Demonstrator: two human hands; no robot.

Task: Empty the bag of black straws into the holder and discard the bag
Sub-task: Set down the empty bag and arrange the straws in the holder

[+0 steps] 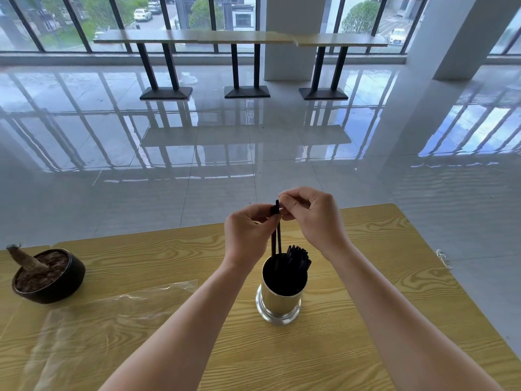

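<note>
Head view. Table (366, 348): pot (49, 276) far left; bag (93, 317) flat, left of holder (282, 294). Holder: straws (298, 256) leaning right. Left hand (248, 235) and right hand (313, 215) pinch two straws' (276, 238) tops; upright, lower ends inside holder.

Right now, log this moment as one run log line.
left hand: pinching straws | right hand: pinching same straws | straws: lower ends in holder | bag: flat on table, not discarded
</note>
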